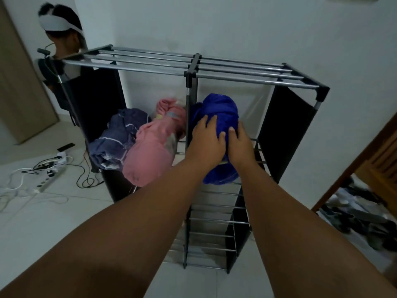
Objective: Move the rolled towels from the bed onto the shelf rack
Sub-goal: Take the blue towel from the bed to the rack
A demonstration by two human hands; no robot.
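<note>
Hands meet on a rolled blue towel [217,117] lying on an upper tier of the metal shelf rack [193,69], in its right-hand compartment. The left hand [206,143] lies over the near left flank of the roll, fingers spread and curled onto the cloth; the right hand [239,147] presses the near right flank, thumb up against the fabric. Both hands are closed around the towel, in full contact. The near end of the roll overhangs the front rail below the wrists. Just left of the grip, past the central upright post [189,108], a pink rolled towel [148,158] sits in the neighbouring compartment, touching a grey-blue striped towel [116,140] further left; another pink bundle [171,112] lies behind them. Right of the grip, open rails remain between the towel and the black fabric side panel [285,130]. Above the grip, the top tier of bars is bare, with free height over the roll. Below the grip, lower tiers of rails [214,222] carry nothing visible. Far left of the grip, a power strip [51,179] and loose cables [17,190] lie on the tiled floor, and a person in a white headband [58,24] stands beside the rack's left end. No brand, label or writing is legible on any item.
</note>
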